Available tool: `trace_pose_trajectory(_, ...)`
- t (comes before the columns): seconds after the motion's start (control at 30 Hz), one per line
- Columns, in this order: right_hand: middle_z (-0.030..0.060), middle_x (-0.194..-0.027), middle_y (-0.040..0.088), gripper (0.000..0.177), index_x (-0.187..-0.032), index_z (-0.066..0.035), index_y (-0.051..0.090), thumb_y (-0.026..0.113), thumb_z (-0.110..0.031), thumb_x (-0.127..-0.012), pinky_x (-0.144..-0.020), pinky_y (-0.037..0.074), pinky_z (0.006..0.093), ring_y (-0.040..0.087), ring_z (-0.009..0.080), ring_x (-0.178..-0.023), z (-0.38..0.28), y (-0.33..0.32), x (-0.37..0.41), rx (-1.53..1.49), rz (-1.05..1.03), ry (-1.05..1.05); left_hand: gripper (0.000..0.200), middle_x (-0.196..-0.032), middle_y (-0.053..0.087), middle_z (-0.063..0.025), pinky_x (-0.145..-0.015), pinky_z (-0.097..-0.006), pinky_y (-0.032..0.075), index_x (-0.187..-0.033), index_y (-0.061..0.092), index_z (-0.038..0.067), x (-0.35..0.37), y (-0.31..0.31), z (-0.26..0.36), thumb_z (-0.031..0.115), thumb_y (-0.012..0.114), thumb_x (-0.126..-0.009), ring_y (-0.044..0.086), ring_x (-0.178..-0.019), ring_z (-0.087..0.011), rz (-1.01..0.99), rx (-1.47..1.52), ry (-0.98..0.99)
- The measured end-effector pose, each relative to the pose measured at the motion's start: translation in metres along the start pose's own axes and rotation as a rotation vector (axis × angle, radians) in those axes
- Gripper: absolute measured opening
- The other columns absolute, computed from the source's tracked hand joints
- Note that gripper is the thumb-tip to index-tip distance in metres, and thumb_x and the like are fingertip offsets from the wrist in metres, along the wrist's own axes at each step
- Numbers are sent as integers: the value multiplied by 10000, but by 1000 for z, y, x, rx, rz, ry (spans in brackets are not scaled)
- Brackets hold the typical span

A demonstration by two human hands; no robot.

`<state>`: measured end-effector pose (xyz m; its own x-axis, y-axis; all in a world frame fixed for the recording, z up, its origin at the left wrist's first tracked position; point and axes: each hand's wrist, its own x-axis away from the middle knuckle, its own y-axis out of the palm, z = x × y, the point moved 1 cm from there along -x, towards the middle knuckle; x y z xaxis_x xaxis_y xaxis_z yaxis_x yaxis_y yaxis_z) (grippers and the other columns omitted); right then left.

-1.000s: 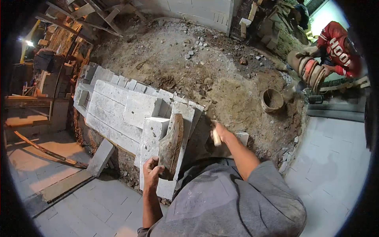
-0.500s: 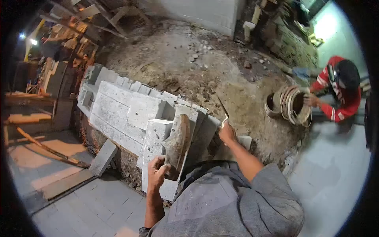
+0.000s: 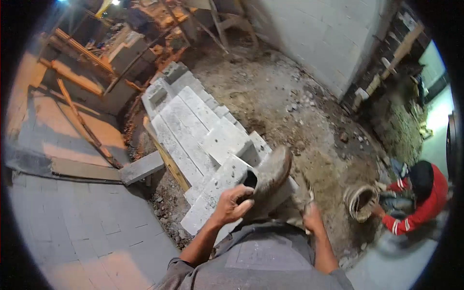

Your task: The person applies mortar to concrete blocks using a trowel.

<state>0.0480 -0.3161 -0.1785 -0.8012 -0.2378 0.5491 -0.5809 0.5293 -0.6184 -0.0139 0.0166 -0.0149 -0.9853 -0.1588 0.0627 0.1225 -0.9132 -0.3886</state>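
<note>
My left hand point(image 3: 234, 205) is over the near grey block point(image 3: 220, 193), fingers bent, with a gap between them and the thumb; nothing shows in it. Just beside it lies my mud-caked boot point(image 3: 274, 169), on the stack of blocks, by a dark gap. To the right of the boot, my right hand point(image 3: 313, 220) is closed round the handle of a trowel point(image 3: 310, 194). Its pale shank shows above the fist, and the blade is hard to make out. Another pale block point(image 3: 226, 143) sits on the stack ahead of the boot.
A co-worker in a red jacket point(image 3: 425, 205) crouches at right, hands on a round bucket-like container point(image 3: 360, 203). Rubble and dirt point(image 3: 270, 96) lie beyond the stack. A block wall point(image 3: 319, 43) stands behind. One block point(image 3: 141, 167) leans at left near a plank point(image 3: 166, 157).
The view has turned, so the stack sits farther right and the co-worker lower. My left hand has come away from the boot's side. The trowel has dropped closer to my body.
</note>
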Motion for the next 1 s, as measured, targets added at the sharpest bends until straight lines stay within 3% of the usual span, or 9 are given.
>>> trace_pose_trajectory(0.03, 285, -1070, 579, 431, -1148, 4, 499, 588, -150, -755, -815, 454, 487, 552, 456, -1003, -10, -11, 5, -58, 89, -27, 241, -806, 618, -123, -679, -322, 478, -958, 627, 8, -5, 0, 6, 73, 656, -728, 604, -724, -258, -24, -131, 62)
trace_pose_trajectory(0.1, 278, -1010, 588, 417, -1120, -1, 503, 588, -164, -746, -794, 458, 481, 556, 460, -962, 4, -16, -4, -106, 148, -55, 249, -756, 591, -86, -620, -345, 475, -969, 646, 52, -17, 5, 18, 73, 669, -722, 588, -678, -256, -51, -401, 233)
trace_pose_trajectory(0.17, 282, -972, 587, 402, -1108, 0, 503, 583, -178, -757, -777, 457, 489, 559, 461, -933, -11, -36, -3, -87, 171, 46, 256, -752, 560, -31, -566, -371, 453, -969, 674, 116, -27, 15, 22, 79, 681, -715, 575, -663, -213, -30, -646, 408)
trace_pose_trajectory(0.27, 281, -950, 595, 393, -1091, -11, 508, 591, -206, -760, -759, 459, 494, 571, 451, -916, -14, -45, -3, -128, 254, 17, 253, -825, 576, -27, -583, -365, 451, -1005, 670, 125, -31, 29, 1, 78, 604, -765, 580, -716, -214, -197, -885, 450)
trace_pose_trajectory(0.37, 285, -945, 597, 385, -1083, -12, 509, 585, -223, -770, -739, 463, 503, 580, 448, -897, -31, -54, 3, -99, 267, 30, 282, -861, 577, -52, -636, -384, 472, -1048, 652, 116, -22, 34, -26, 68, 537, -795, 590, -761, -237, -333, -891, 328)
trace_pose_trajectory(0.53, 255, -940, 611, 373, -1081, -22, 523, 585, -231, -778, -699, 476, 518, 598, 457, -809, -48, -45, 12, -31, 299, -31, 280, -839, 601, -55, -619, -371, 483, -1023, 660, 113, -4, 41, -39, 74, 599, -752, 586, -750, -250, -322, -818, 272)
trace_pose_trajectory(0.6, 231, -940, 609, 340, -1068, -35, 541, 582, -204, -777, -679, 491, 496, 604, 444, -806, -57, -45, 12, 53, 296, -174, 339, -902, 600, -70, -654, -384, 485, -1106, 636, 106, -2, 40, -40, 91, 565, -776, 587, -787, -274, -325, -821, 212)
trace_pose_trajectory(0.77, 162, -874, 590, 230, -1011, -8, 543, 565, -127, -815, -603, 529, 431, 639, 354, -774, -111, -69, 21, 409, 233, -583, 350, -939, 612, -99, -693, -391, 482, -1113, 623, 68, 1, 54, -44, 108, 578, -768, 587, -825, -293, -216, -773, 218)
trace_pose_trajectory(1.0, 184, -844, 602, 246, -972, 4, 558, 590, -198, -835, -554, 538, 395, 647, 281, -670, -148, -107, -1, 762, 165, -576, 371, -968, 620, -81, -677, -370, 500, -1153, 611, 96, 7, 62, -65, 71, 515, -795, 604, -821, -275, -143, -719, 105)
